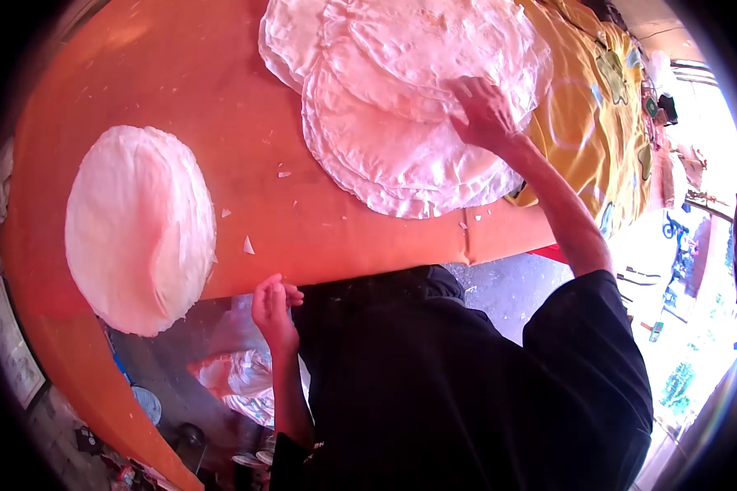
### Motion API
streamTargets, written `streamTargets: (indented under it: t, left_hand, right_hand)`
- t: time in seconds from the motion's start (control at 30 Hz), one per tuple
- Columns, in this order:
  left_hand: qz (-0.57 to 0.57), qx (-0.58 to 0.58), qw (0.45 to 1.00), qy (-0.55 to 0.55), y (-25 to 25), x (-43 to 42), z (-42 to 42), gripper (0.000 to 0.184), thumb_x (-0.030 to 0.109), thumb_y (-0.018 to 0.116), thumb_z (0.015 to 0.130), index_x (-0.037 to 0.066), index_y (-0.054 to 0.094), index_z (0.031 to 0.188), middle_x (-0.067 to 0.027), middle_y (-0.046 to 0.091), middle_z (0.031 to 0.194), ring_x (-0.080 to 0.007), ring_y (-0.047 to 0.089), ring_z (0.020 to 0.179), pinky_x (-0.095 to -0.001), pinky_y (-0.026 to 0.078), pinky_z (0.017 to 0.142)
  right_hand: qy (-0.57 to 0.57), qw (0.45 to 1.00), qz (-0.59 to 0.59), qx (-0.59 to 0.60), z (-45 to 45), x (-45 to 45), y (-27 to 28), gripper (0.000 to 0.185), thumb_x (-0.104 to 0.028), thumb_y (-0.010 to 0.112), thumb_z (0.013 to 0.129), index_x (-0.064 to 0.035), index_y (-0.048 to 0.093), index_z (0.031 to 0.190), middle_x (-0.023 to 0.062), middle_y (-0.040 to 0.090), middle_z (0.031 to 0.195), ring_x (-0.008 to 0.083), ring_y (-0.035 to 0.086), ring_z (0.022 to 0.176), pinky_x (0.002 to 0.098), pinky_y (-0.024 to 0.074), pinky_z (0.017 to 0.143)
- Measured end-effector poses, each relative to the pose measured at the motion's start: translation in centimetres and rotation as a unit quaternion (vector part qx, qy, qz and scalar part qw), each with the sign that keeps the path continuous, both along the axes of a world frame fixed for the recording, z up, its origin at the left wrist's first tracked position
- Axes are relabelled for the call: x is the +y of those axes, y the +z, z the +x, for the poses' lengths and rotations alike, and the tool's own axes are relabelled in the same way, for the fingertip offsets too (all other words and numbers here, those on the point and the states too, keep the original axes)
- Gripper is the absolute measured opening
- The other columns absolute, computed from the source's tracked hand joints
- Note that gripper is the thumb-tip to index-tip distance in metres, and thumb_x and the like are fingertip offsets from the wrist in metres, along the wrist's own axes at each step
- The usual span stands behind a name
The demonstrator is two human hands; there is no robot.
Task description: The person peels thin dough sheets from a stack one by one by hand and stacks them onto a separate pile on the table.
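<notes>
A wide pile of thin, pale round flatbread sheets (385, 123) lies overlapping on the orange table at the top. My right hand (485, 114) rests on the right part of this pile, its fingers stretched and somewhat apart, touching the top sheet. Beside the table's near edge is my left hand (275, 304), palm turned up, fingers loosely bent and nothing in them. Left of it, a neat oval-looking stack of similar sheets (139, 233) sits at the table's corner, with one sheet folded or creased down the middle.
The orange table (246, 164) carries small broken flakes (248, 245) near its front edge. A yellow patterned cloth (585, 123) lies right of the pile. On the floor below are a crumpled white and red bag (241, 380) and a round bluish lid or tub (146, 404).
</notes>
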State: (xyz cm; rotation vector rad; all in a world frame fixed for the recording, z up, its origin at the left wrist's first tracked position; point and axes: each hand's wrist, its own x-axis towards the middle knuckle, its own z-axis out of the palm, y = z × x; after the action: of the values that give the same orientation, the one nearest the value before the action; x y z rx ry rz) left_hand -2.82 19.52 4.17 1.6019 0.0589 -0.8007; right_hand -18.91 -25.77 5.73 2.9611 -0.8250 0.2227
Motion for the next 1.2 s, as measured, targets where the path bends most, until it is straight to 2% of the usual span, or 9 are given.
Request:
streamTargets:
  t: [0.07, 0.2, 0.47, 0.73, 0.87, 0.97, 1.0, 1.07, 1.2]
  left_hand:
    - [-0.035, -0.011, 0.999, -0.004, 0.6, -1.6, -0.1, 0.018, 0.014, 0.049, 0.095, 0.001, 0.056, 0.106, -0.0075, 0.061, 0.08, -0.0144, 0.059, 0.066, -0.0245, 0.049, 0.06]
    - [-0.048, -0.009, 0.999, 0.006, 1.2, -3.5, -0.4, 0.017, 0.012, 0.05, 0.095, 0.001, 0.056, 0.106, -0.0071, 0.061, 0.08, -0.0135, 0.059, 0.068, -0.0243, 0.049, 0.061]
    - [-0.042, 0.011, 0.999, -0.007, 1.6, -6.8, -1.7, 0.016, 0.011, 0.052, 0.094, 0.001, 0.056, 0.106, -0.0063, 0.061, 0.082, -0.0129, 0.059, 0.069, -0.023, 0.049, 0.061]
    - [-0.065, 0.028, 0.997, -0.04, 1.6, -9.3, -2.6, 0.017, 0.013, 0.052, 0.095, 0.003, 0.057, 0.107, -0.0053, 0.062, 0.082, -0.0128, 0.06, 0.068, -0.0236, 0.049, 0.061]
    - [-0.074, 0.033, 0.996, -0.047, 1.7, -10.2, -2.6, 0.017, 0.013, 0.053, 0.094, 0.002, 0.057, 0.107, -0.0057, 0.062, 0.082, -0.0129, 0.06, 0.069, -0.0241, 0.049, 0.062]
    - [-0.076, 0.034, 0.995, -0.057, 1.6, -11.4, -2.7, 0.017, 0.012, 0.053, 0.094, 0.002, 0.057, 0.107, -0.006, 0.062, 0.082, -0.0134, 0.06, 0.07, -0.0244, 0.049, 0.063]
    - [-0.083, 0.047, 0.993, -0.066, 1.3, -11.8, -2.8, 0.017, 0.013, 0.053, 0.094, 0.002, 0.056, 0.107, -0.006, 0.062, 0.083, -0.0137, 0.061, 0.07, -0.0245, 0.049, 0.063]
    - [-0.089, 0.06, 0.992, -0.073, 1.1, -12.6, -2.8, 0.018, 0.013, 0.053, 0.094, 0.002, 0.056, 0.108, -0.006, 0.062, 0.083, -0.014, 0.061, 0.07, -0.0247, 0.049, 0.064]
    - [-0.119, 0.094, 0.979, -0.134, 1.4, -14.7, -2.3, 0.029, 0.023, 0.054, 0.095, 0.001, 0.054, 0.114, -0.0073, 0.062, 0.086, -0.0164, 0.062, 0.076, -0.0273, 0.05, 0.069]
  right_hand:
    - [0.163, 0.986, -0.012, -0.03, -0.1, -0.3, 0.6, 0.048, -0.018, 0.07, 0.072, -0.0078, 0.058, 0.117, 0.0114, 0.06, 0.109, 0.0317, 0.056, 0.103, 0.0448, 0.0464, 0.085]
    - [0.16, 0.986, -0.006, 0.049, -0.6, -3.2, -1.4, 0.052, -0.03, 0.073, 0.071, -0.008, 0.058, 0.116, 0.0124, 0.058, 0.112, 0.0317, 0.055, 0.103, 0.0457, 0.0463, 0.085]
    - [0.15, 0.988, 0.017, -0.036, 2.1, 0.1, -0.8, 0.053, -0.041, 0.073, 0.073, -0.0059, 0.06, 0.111, 0.0137, 0.055, 0.109, 0.0287, 0.052, 0.098, 0.0423, 0.0461, 0.073]
    - [0.173, 0.984, -0.024, -0.045, 1.9, 0.2, -2.4, 0.04, -0.029, 0.07, 0.074, -0.0061, 0.061, 0.106, 0.0132, 0.057, 0.103, 0.0284, 0.055, 0.092, 0.0397, 0.0466, 0.07]
    - [0.211, 0.972, -0.061, -0.079, 1.5, -0.6, -2.1, 0.026, -0.018, 0.066, 0.078, -0.0078, 0.061, 0.101, 0.011, 0.058, 0.107, 0.0281, 0.056, 0.098, 0.0404, 0.0476, 0.079]
    - [0.16, 0.987, -0.007, -0.021, 1.4, -4.4, -1.3, 0.012, -0.011, 0.062, 0.079, -0.0079, 0.062, 0.091, 0.0077, 0.065, 0.083, 0.0239, 0.064, 0.079, 0.038, 0.0507, 0.069]
    - [0.142, 0.984, 0.036, -0.105, 2.1, -4.4, -0.3, 0.002, -0.009, 0.062, 0.076, -0.0081, 0.062, 0.078, 0.0078, 0.06, 0.066, 0.0252, 0.062, 0.058, 0.0365, 0.0499, 0.053]
    - [0.151, 0.982, 0.05, -0.105, 2.7, -7.7, 0.0, 0.003, -0.008, 0.061, 0.077, -0.0096, 0.062, 0.079, 0.0089, 0.059, 0.067, 0.0273, 0.061, 0.054, 0.0386, 0.0486, 0.05]
    - [0.055, 0.981, -0.058, -0.175, 5.7, -6.7, 12.6, 0.01, -0.011, 0.058, 0.088, -0.0116, 0.067, 0.093, 0.0102, 0.063, 0.069, 0.0198, 0.06, 0.054, 0.0313, 0.0472, 0.048]
